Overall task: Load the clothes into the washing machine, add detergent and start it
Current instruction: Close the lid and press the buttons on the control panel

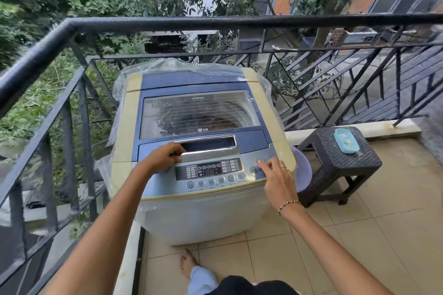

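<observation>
A top-loading washing machine (pixel 153 108) in cream and blue stands on the balcony with its glass lid (pixel 199 112) down. Dark clothes show dimly through the glass inside the drum. My left hand (pixel 165 157) has its fingers curled into the lid's handle recess (pixel 208 145). My right hand (pixel 275 175) lies over the right end of the control panel (pixel 208 171), its fingertips on a round button there. The panel display is lit.
A clear plastic cover (pixel 172 64) is bunched behind the machine. A lilac tub (pixel 303 170) sits at its right side, beside a dark woven stool (pixel 335 158) with a blue soap dish (pixel 346 139) on it. A black railing (pixel 72 31) runs close on the left and behind.
</observation>
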The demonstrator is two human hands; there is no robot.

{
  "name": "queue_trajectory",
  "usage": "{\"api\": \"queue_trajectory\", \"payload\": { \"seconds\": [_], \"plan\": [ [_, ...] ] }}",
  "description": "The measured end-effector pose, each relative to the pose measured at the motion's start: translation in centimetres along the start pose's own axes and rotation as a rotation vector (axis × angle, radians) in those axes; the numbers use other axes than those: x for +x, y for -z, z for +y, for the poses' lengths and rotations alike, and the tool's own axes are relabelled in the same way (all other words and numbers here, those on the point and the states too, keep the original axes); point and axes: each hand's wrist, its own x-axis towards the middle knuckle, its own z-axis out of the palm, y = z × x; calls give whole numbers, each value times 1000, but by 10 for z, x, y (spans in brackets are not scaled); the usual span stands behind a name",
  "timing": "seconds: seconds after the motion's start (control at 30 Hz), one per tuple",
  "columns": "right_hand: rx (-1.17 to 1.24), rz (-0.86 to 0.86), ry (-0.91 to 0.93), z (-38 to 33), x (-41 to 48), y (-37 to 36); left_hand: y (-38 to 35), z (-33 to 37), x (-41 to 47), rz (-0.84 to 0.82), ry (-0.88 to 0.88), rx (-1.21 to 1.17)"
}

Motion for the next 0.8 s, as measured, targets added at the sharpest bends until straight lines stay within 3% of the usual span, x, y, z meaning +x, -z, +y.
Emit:
{"api": "queue_trajectory", "payload": {
  "seconds": [0.23,0.57,0.8],
  "plan": [
    [-44,-39,-12,-15,-10,-3,-3,7,-4,32,29,25],
    [85,-102,338,-82,-34,-22,-4,7,-4,30,25,45],
    [90,-82,414,-94,-33,-27,-6,3,-5,55,9,11]
  ]
}}
